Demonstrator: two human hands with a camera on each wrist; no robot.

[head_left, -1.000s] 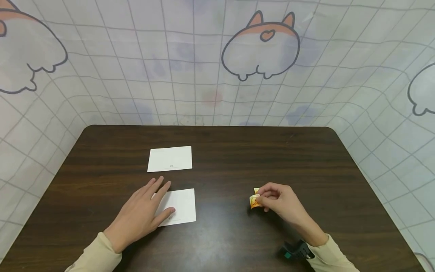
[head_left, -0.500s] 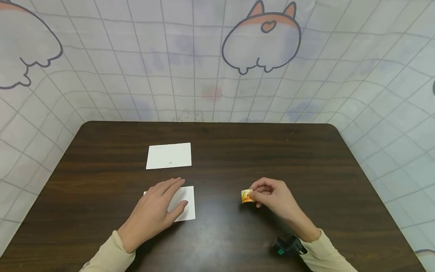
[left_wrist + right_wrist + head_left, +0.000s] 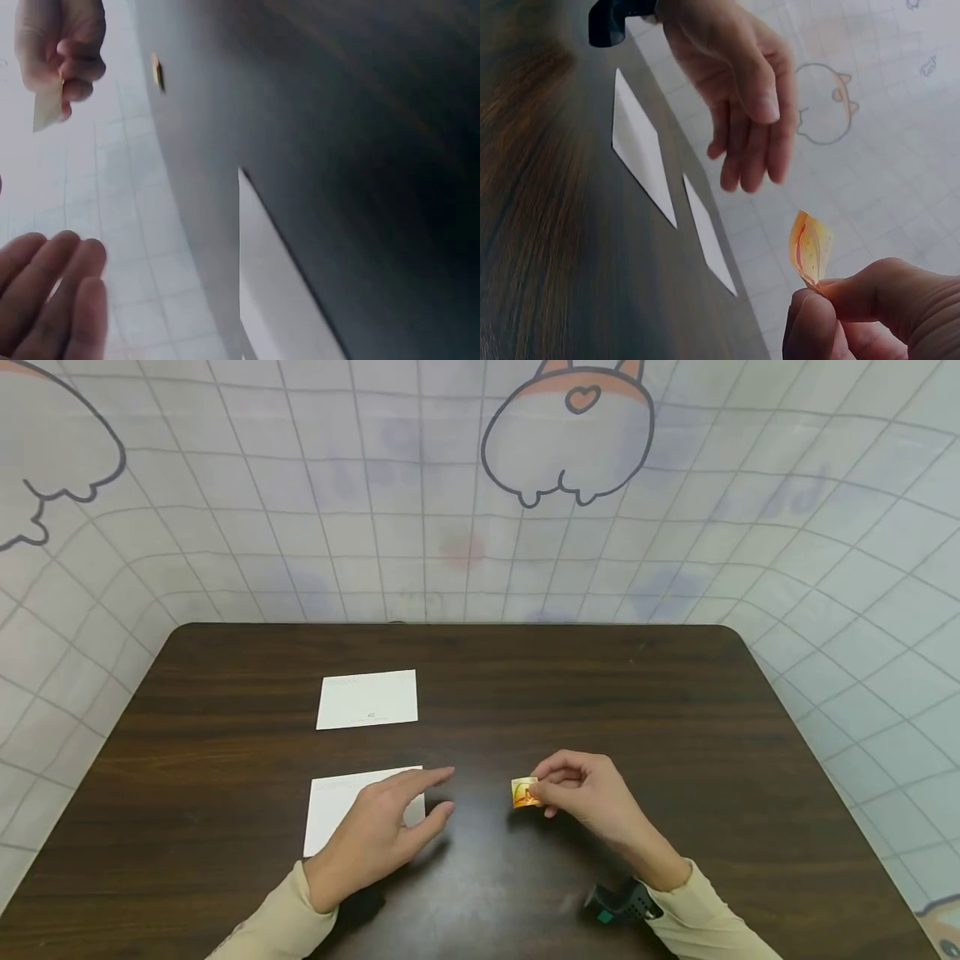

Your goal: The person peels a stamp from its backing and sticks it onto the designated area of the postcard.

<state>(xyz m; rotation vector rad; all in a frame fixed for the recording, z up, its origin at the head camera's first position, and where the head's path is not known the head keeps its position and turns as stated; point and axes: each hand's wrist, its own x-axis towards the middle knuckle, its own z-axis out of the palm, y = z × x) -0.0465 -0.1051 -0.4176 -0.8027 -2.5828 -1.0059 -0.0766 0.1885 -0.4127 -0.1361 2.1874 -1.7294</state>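
My right hand (image 3: 592,789) pinches a small yellow-and-orange printed paper square (image 3: 523,792) between thumb and fingertips. In the right wrist view the paper square (image 3: 810,247) stands up from the fingertips, its sides bent into a curve. My left hand (image 3: 382,827) reaches over the near white card (image 3: 333,802), covering its lower right part, with fingers spread and nothing between them. Its fingertips point at the paper square from a short gap to the left. Farther back lies a second white card (image 3: 367,697) with a small printed mark near its lower edge.
A small yellow-orange piece (image 3: 157,73) lies on the table in the left wrist view; in the head view it does not show. The dark wooden table (image 3: 525,693) ends at a white gridded curtain (image 3: 300,527). A black device (image 3: 622,902) sits at my right wrist.
My left hand has moved right across the near card, uncovering its left side. My right hand has carried the paper square left, so the two hands are closer. The camera view has shifted slightly.
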